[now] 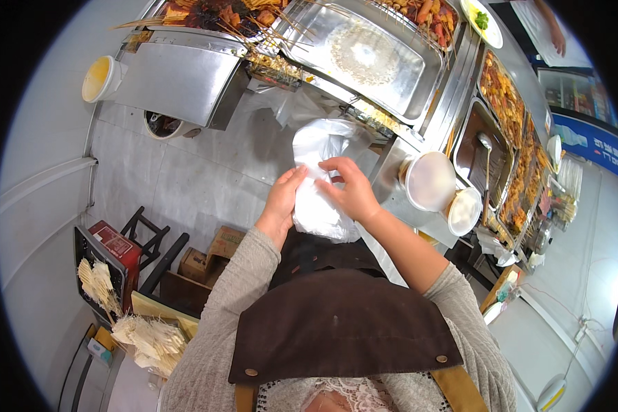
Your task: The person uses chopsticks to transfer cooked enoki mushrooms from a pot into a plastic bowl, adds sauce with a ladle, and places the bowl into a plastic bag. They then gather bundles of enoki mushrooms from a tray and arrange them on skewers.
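Observation:
A stack of thin white plastic bags [322,201] is gripped along its left edge by my left hand [283,201], the thumb lying on top. From the right, my right hand [351,188] reaches over the bags with thumb and fingers curled and apart at their surface; whether it pinches a layer cannot be told. Beyond the bags stands a large steel tray [365,51] with a shallow layer of liquid, bordered by trays of skewered food [226,15].
Lidded round tubs [431,181] stand at the right, by a tray of dark sauce [481,139] with a ladle. A steel box [180,77] juts out at the upper left. Cardboard boxes [226,242] and skewered dried sheets [149,340] are at the lower left. Another person's hand [558,41] shows at the upper right.

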The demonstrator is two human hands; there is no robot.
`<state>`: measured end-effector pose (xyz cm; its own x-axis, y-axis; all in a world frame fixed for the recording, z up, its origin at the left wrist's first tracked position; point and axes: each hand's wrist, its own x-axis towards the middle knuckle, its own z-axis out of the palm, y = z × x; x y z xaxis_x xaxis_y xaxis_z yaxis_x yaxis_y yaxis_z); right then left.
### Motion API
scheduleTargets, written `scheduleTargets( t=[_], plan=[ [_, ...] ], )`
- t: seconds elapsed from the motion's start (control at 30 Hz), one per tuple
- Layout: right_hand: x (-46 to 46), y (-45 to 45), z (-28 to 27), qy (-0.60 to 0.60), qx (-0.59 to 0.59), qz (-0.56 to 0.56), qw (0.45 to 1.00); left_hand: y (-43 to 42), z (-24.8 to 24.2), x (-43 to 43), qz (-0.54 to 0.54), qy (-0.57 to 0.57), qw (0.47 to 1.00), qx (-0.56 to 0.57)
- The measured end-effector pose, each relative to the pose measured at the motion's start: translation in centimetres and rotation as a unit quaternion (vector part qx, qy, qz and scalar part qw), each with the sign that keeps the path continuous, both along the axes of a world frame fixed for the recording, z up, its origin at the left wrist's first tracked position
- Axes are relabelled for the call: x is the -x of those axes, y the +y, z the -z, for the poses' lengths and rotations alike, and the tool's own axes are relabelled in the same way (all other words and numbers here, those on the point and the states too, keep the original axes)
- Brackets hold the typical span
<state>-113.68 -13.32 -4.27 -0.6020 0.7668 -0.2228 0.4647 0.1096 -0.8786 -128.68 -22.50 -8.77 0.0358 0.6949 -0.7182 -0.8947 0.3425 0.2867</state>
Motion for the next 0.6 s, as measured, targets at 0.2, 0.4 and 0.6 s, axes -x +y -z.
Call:
scheduleTargets(
  t=[0.2,0.4,0.6],
  plan=[
    [-0.1,-0.5,-1.3,-0.057,-0.075,-0.043,0.995,1.8,-1.0,-0.8,-0.006,0.004,1.000,0.010],
    [-0.2,0.8,-0.2,0.020,-0.072,0.033,0.997,2.5,-2.5,-0.8,-0.046,-0.074,0.995,-0.042],
    [-0.5,1.6,0.9,0.023,0.075,0.097,0.992,2.3,-2.8,-1.2,-0.033,-0.006,0.998,-0.045]
  ],
)
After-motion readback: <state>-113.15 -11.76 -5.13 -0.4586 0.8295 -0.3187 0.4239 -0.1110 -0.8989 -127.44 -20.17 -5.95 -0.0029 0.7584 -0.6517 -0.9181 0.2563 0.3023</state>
